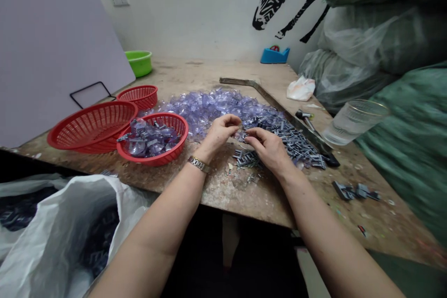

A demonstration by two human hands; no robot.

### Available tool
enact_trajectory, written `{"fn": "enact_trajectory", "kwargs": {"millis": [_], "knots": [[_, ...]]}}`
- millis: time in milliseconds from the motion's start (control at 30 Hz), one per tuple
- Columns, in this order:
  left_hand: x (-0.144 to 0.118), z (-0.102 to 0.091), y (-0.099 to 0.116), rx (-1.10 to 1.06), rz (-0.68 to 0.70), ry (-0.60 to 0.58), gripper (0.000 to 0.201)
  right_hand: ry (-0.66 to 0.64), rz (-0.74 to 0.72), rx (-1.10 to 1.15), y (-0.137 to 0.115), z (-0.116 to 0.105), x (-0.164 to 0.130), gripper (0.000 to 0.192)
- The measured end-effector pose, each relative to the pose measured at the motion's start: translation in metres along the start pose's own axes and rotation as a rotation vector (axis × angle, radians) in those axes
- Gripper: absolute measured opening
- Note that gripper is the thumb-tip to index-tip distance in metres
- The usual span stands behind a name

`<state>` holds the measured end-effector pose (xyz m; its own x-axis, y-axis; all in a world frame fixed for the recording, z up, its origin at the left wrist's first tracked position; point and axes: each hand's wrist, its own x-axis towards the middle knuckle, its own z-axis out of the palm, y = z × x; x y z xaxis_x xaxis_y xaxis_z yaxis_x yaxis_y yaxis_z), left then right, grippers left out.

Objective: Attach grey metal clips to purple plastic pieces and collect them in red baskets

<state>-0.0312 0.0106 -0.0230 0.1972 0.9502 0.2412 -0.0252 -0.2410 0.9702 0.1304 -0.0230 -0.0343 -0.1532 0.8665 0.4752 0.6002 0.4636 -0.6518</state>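
My left hand, with a metal watch on its wrist, is closed in a pinch over the table. Facing it a few centimetres away, my right hand also pinches, thumb against fingers. Small pieces show between the fingertips, too small to make out. Behind both hands spreads a heap of clear purple plastic pieces, looking like suction cups. A pile of small grey plastic clips lies beside and behind my right hand, with more clips under it. The front red basket holds purple pieces with grey parts among them.
A larger red basket and a small red basket stand left, near a green basin. A bent metal bar borders the heap. Right are a glass and grey blocks. A white sack stands front left.
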Motion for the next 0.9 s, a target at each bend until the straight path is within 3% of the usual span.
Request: {"fn": "enact_trajectory", "kwargs": {"millis": [300, 500, 700, 800, 900], "knots": [[-0.006, 0.005, 0.009, -0.102, 0.002, -0.059, 0.014, -0.034, 0.093, 0.192, -0.006, 0.000, -0.001, 0.014], [-0.006, 0.007, 0.009, -0.093, -0.007, -0.071, 0.013, -0.031, 0.106, 0.190, -0.010, -0.001, -0.001, 0.015], [-0.009, 0.009, 0.010, -0.125, -0.110, -0.042, 0.015, 0.158, 0.117, 0.159, -0.009, -0.004, 0.001, 0.015], [-0.014, 0.009, 0.014, -0.129, -0.199, -0.130, 0.023, 0.230, 0.117, 0.163, -0.009, -0.005, 0.002, 0.016], [-0.018, 0.010, 0.017, -0.167, -0.192, -0.217, 0.022, 0.225, 0.105, 0.149, -0.010, -0.004, 0.002, 0.015]]}}
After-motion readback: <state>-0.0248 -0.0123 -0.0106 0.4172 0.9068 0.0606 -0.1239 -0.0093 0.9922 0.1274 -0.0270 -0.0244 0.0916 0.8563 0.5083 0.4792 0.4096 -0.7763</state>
